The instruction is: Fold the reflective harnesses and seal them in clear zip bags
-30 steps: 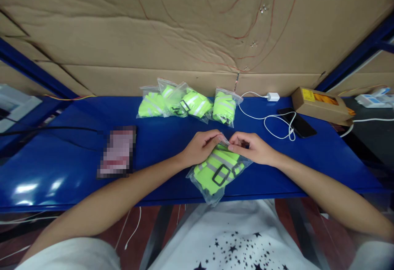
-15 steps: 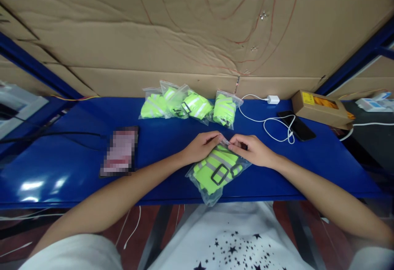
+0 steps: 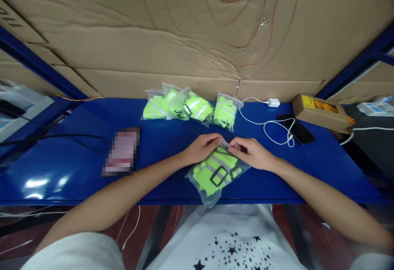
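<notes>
A clear zip bag lies near the table's front edge, its top turned away from me. Inside it is a folded fluorescent yellow-green reflective strap with grey bands and a black rectangular buckle. My left hand pinches the left part of the bag's top between thumb and fingers. On the other side, my right hand grips the same top edge with thumb and curled fingers. A short stretch of the bag's edge shows between the two hands. Whether the seal there is closed I cannot tell.
Several similar bags of yellow-green straps lie along the back of the blue table. At left is a phone-like device with a blurred screen. Rightward are a white charging cable, a black phone and a cardboard box.
Both hands keep their pinch on the bag's top, with hardly any movement. The whole view has shifted slightly, so the background sits a little lower.
</notes>
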Demonstrator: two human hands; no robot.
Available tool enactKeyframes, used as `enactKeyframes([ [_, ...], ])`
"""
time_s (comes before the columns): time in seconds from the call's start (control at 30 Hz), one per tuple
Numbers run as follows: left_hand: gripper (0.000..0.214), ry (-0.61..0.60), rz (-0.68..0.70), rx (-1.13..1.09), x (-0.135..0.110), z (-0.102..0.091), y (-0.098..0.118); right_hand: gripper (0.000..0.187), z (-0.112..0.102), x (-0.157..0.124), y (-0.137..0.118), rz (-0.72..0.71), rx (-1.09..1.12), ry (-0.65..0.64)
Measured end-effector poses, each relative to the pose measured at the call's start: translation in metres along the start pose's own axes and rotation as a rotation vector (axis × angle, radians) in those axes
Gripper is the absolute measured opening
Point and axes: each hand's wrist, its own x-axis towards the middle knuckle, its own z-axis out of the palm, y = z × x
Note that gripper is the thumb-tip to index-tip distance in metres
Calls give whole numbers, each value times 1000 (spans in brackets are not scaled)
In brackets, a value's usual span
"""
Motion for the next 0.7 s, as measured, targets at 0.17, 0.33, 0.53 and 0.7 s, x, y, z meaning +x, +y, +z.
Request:
enactKeyframes([
  [0.17, 41, 9, -36, -69, 1, 0, 2, 30, 0, 1, 3, 26, 36, -12],
  [0.33, 47, 6, -158, -248, 2, 0, 3, 33, 2, 2, 6, 79, 94, 6],
  [0.53, 55, 3, -286, -412, 3, -1, 4, 33, 3, 2, 5, 94, 146, 6],
  [0.7, 52, 12, -313, -441, 4, -3, 4, 35, 4, 2, 6, 93, 189, 14],
])
